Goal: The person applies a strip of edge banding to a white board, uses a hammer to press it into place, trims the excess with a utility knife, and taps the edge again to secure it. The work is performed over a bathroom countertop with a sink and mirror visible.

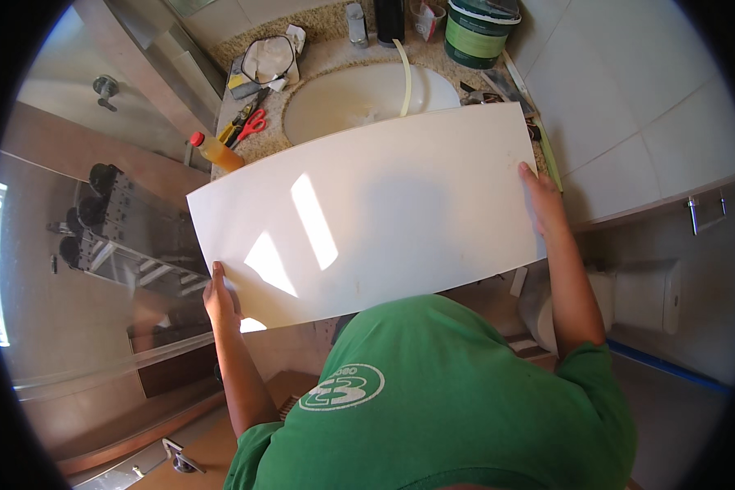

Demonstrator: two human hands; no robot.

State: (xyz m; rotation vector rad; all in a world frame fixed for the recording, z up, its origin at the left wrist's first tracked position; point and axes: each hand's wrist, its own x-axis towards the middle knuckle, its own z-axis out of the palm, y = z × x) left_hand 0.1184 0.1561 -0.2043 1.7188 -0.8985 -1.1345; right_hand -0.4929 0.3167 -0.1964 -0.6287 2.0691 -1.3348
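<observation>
A large white rectangular panel (416, 212) spans the space in front of my body, tilted so its right end sits farther away. My left hand (220, 299) is closed on its near left edge, thumb on the upper face. At the opposite short edge my right hand (544, 198) grips the panel, with the thumb on top and the other fingers mostly hidden beneath. Sunlight falls in bright patches on the panel's left half. Its far edge overlaps the front of a speckled stone counter (259, 145) and the near part of a white oval sink (322, 96).
On the counter stand an orange bottle (217, 153), red-handled scissors (253, 124), a faucet (357, 24) and a green bucket (478, 37). A pale strip (405, 77) hangs into the sink. A toilet (604, 302) is to the right, a glass panel (98, 269) to the left.
</observation>
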